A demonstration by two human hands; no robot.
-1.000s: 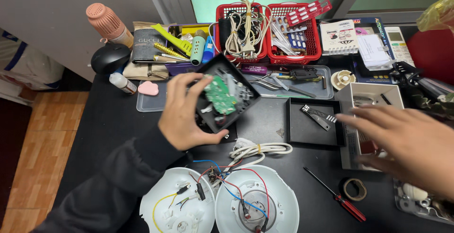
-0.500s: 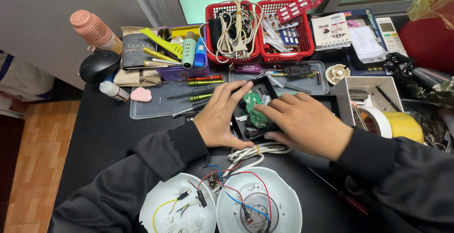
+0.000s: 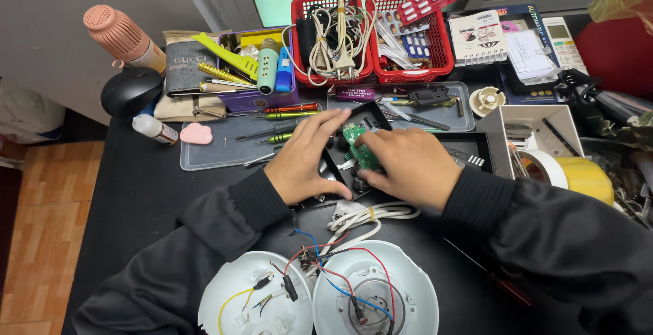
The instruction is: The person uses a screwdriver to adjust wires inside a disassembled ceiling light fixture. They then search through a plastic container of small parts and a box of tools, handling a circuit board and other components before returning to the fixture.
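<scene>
While a second ago the right hand [image 3: 411,166] was still out over the trays on the right, it's now come back in and both hands are on the same part. The green circuit board [image 3: 362,146] sits in the black housing [image 3: 354,151] mid-table; the right fingers are curled down onto the board, pinching or pressing it, can't tell which. The left hand [image 3: 306,161] has dropped from lifting the housing to bracing its left edge, fingers spread flat. So the hunting around looks done, and I'd guess it's fiddly work on the board now.

Nearest me, two open white round shells [image 3: 320,294] lie side by side with red, blue and yellow wires spilling out, and a coiled white cord [image 3: 371,216] lies between them and the hands.

Right of the hands there's a yellow tape roll [image 3: 578,175] by an open white box [image 3: 537,131]. Left, a small white bottle [image 3: 153,128] and a pink blob-shaped thing [image 3: 196,134] sit by a clear flat tray [image 3: 224,144] of screwdrivers.

Far side: two red baskets [image 3: 408,42], one stuffed with cables, one with blister packs. Right of them, a white printed booklet [image 3: 479,36] on a dark blue box. Far left, a pink perforated cylinder [image 3: 122,36] and a black mouse [image 3: 129,90].
</scene>
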